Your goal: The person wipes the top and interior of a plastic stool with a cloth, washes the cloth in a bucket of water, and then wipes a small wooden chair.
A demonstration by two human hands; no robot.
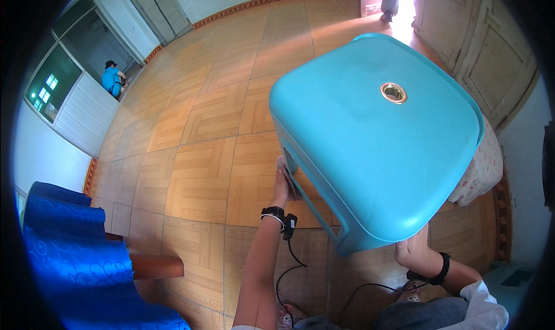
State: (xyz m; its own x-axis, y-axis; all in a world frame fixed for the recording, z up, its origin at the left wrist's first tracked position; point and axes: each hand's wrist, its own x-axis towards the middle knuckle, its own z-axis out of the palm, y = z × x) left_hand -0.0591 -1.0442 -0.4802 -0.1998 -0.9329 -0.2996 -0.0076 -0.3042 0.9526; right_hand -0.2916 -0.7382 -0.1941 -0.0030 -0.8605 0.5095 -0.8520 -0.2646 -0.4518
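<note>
A turquoise plastic stool fills the right of the head view, its seat turned up toward me. A gold-rimmed round hole pierces the seat. My left hand is at the stool's left side, its fingers closed on a greyish cloth beside the opening in that side. The stool partly covers the cloth. Below the seat's near right corner, my right hand reaches under the stool. Its fingers are hidden behind the stool, so their grip does not show. Black straps with cables circle both wrists.
A blue patterned cloth hangs at the lower left above a brown wooden piece. A pale patterned bundle lies right of the stool. A person in blue crouches in the far-left doorway; another person's legs show at the bright doorway.
</note>
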